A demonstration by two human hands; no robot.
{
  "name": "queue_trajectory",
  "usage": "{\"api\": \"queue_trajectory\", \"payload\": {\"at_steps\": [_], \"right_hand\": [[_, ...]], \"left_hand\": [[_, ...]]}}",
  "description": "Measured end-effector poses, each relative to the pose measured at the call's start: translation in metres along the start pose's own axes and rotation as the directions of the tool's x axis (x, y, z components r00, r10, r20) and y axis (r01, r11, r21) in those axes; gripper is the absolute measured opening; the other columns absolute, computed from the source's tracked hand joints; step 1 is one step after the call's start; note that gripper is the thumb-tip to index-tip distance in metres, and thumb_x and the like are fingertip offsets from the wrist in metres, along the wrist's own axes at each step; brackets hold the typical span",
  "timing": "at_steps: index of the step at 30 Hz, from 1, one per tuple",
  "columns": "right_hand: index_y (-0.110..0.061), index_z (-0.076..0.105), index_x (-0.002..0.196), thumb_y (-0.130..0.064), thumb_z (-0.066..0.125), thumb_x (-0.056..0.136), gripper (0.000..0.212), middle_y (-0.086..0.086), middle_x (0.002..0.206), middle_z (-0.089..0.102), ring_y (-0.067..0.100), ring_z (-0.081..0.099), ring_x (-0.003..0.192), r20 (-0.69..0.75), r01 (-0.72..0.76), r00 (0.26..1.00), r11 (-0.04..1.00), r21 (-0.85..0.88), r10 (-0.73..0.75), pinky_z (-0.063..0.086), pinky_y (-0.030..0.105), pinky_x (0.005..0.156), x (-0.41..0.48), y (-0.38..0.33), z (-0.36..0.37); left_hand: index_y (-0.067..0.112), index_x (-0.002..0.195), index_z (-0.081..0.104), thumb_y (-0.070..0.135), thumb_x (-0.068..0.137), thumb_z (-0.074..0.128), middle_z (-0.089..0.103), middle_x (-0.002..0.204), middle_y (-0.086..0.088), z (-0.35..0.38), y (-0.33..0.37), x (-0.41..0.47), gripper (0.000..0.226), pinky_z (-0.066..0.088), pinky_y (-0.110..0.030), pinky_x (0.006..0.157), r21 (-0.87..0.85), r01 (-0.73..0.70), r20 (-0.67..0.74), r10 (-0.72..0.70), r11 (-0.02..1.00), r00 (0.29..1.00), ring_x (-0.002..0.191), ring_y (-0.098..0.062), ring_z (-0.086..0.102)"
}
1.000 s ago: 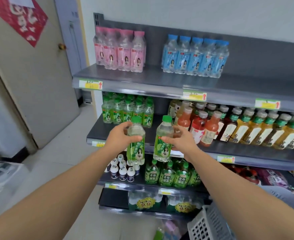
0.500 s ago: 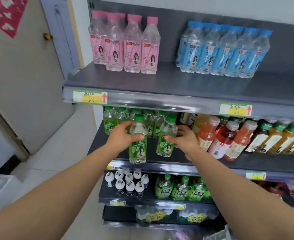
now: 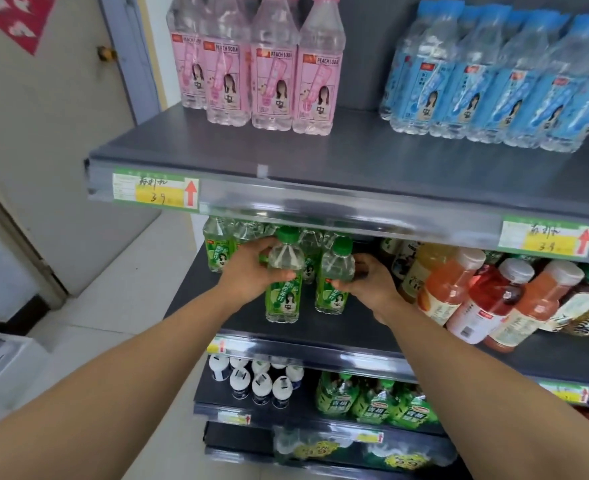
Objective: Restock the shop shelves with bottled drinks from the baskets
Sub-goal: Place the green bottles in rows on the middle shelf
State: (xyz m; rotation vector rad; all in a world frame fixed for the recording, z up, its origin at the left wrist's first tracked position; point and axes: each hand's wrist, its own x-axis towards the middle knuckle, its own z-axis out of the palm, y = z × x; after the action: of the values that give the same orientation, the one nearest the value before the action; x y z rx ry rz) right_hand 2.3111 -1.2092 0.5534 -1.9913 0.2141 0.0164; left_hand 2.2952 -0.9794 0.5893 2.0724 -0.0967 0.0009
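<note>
The upper shelf's edge [image 3: 321,206] hides the caps of the rear green bottles [image 3: 223,237].

We see pink-labelled bottles [image 3: 256,69] and blue-labelled bottles [image 3: 494,88] on the dark grey top shelf [image 3: 355,157]; below, green-capped, green-labelled bottles [image 3: 284,275], orange and red juices [image 3: 473,292], and yellow price tags [image 3: 154,192] with red arrows.

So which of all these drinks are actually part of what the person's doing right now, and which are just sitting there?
In the job:
- left hand, holding a green-capped bottle
- right hand, holding a second green bottle
- middle shelf
- green bottles behind

Just sitting there:
- pink peach soda bottles
- blue bottles
- orange and red juice bottles
- small white-capped bottles
</note>
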Motion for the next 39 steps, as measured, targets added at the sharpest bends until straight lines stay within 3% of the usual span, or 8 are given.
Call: {"api": "queue_trajectory", "payload": {"at_steps": [4, 9, 13, 17, 21, 29, 39], "right_hand": [[-0.014, 0.052, 0.128, -0.005, 0.085, 0.067, 0.07, -0.005, 0.106, 0.058, 0.014, 0.055, 0.101, 0.025, 0.004, 1.0, 1.0, -0.007, -0.003, 0.04, 0.012, 0.07, 0.01, 0.007, 0.001], [-0.016, 0.052, 0.129, -0.007, 0.084, 0.068, 0.07, -0.004, 0.113, 0.058, 0.015, 0.055, 0.106, 0.028, -0.003, 1.0, 1.0, -0.011, 0.003, 0.043, 0.025, 0.085, 0.019, 0.015, -0.002], [-0.018, 0.051, 0.129, -0.01, 0.084, 0.069, 0.069, -0.003, 0.121, 0.059, 0.016, 0.057, 0.109, 0.034, 0.02, 0.999, 0.999, -0.028, -0.019, 0.045, 0.028, 0.091, 0.022, 0.021, -0.001], [-0.017, 0.048, 0.133, -0.009, 0.084, 0.068, 0.075, 0.004, 0.127, 0.059, 0.023, 0.058, 0.114, 0.036, 0.015, 0.999, 1.0, -0.01, -0.014, 0.048, 0.041, 0.1, 0.024, 0.024, 0.0], [-0.019, 0.048, 0.133, -0.011, 0.085, 0.068, 0.075, 0.002, 0.127, 0.059, 0.021, 0.057, 0.115, 0.027, 0.017, 1.0, 1.0, -0.026, -0.016, 0.047, 0.041, 0.101, 0.025, 0.026, 0.001], [-0.019, 0.051, 0.13, -0.01, 0.085, 0.067, 0.072, 0.003, 0.125, 0.06, 0.021, 0.058, 0.114, 0.042, 0.007, 0.999, 1.0, 0.015, -0.008, 0.047, 0.043, 0.101, 0.027, 0.028, 0.0], [-0.018, 0.05, 0.13, -0.011, 0.085, 0.068, 0.072, 0.005, 0.125, 0.06, 0.024, 0.057, 0.115, 0.053, 0.007, 0.999, 1.0, -0.004, -0.006, 0.047, 0.044, 0.101, 0.027, 0.028, 0.0]], "left_hand": [[0.012, 0.131, 0.053, 0.022, 0.066, 0.086, 0.059, 0.125, -0.008, 0.003, -0.003, 0.009, 0.074, 0.046, -0.04, 0.098, 0.068, -0.021, 0.0, 0.021, 0.997, 1.0, 0.11, -0.026, 0.059], [0.013, 0.131, 0.052, 0.026, 0.066, 0.086, 0.06, 0.126, -0.003, 0.009, -0.01, 0.02, 0.075, 0.038, -0.022, 0.083, 0.196, -0.055, 0.002, 0.056, 0.979, 0.998, 0.101, -0.012, 0.053], [0.013, 0.135, 0.048, 0.025, 0.066, 0.085, 0.056, 0.131, -0.005, 0.018, -0.013, 0.025, 0.079, 0.037, -0.02, 0.084, 0.245, -0.066, 0.05, 0.055, 0.967, 0.997, 0.1, -0.007, 0.049], [0.014, 0.137, 0.047, 0.025, 0.069, 0.084, 0.054, 0.134, -0.005, 0.028, -0.013, 0.029, 0.078, 0.036, -0.021, 0.086, 0.286, -0.087, 0.081, 0.066, 0.954, 0.995, 0.108, -0.013, 0.052], [0.012, 0.136, 0.048, 0.025, 0.068, 0.084, 0.054, 0.134, -0.007, 0.035, -0.012, 0.036, 0.078, 0.037, -0.022, 0.089, 0.309, -0.077, 0.08, 0.055, 0.948, 0.995, 0.116, -0.022, 0.054], [0.013, 0.126, 0.054, 0.021, 0.066, 0.085, 0.057, 0.127, -0.006, 0.045, -0.012, 0.047, 0.068, 0.037, -0.023, 0.084, 0.309, -0.077, 0.036, 0.069, 0.948, 0.997, 0.113, -0.023, 0.056], [0.015, 0.131, 0.05, 0.017, 0.064, 0.086, 0.044, 0.132, -0.009, 0.052, -0.008, 0.046, 0.076, 0.039, -0.025, 0.096, 0.244, -0.029, 0.026, 0.023, 0.969, 0.999, 0.117, -0.026, 0.05]]}}
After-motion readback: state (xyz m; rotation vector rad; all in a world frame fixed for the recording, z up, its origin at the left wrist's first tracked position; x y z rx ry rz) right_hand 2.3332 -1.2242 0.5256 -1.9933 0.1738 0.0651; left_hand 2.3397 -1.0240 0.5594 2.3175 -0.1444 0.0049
